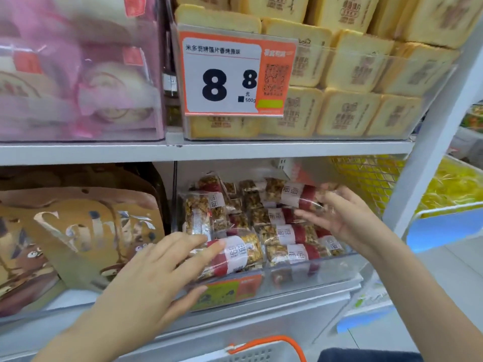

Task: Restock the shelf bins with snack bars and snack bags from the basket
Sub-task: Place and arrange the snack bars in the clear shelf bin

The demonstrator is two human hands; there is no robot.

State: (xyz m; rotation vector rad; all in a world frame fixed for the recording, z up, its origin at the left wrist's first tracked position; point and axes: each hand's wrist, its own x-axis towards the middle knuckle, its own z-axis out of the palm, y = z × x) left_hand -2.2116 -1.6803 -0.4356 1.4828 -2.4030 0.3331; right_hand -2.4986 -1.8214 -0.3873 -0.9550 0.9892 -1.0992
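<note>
A clear shelf bin [337, 270] on the lower shelf holds several wrapped nut snack bars [285, 233] with white and red labels. My left hand [154, 273] lies with straight fingers on a bar [240, 253] at the bin's front left, thumb against the bin's front wall. My right hand [342, 218] reaches into the bin from the right, fingers spread and relaxed, touching a bar [300, 195] near the back. The white basket [251, 355] with an orange handle shows at the bottom edge; its contents are hidden.
Brown snack bags [78, 231] fill the bin to the left. Above are pink packets [78, 74] and toast-slice packs [352, 74] behind an 8.8 price tag [224, 77]. A white shelf post [431, 142] stands right, with yellow goods [454, 186] beyond.
</note>
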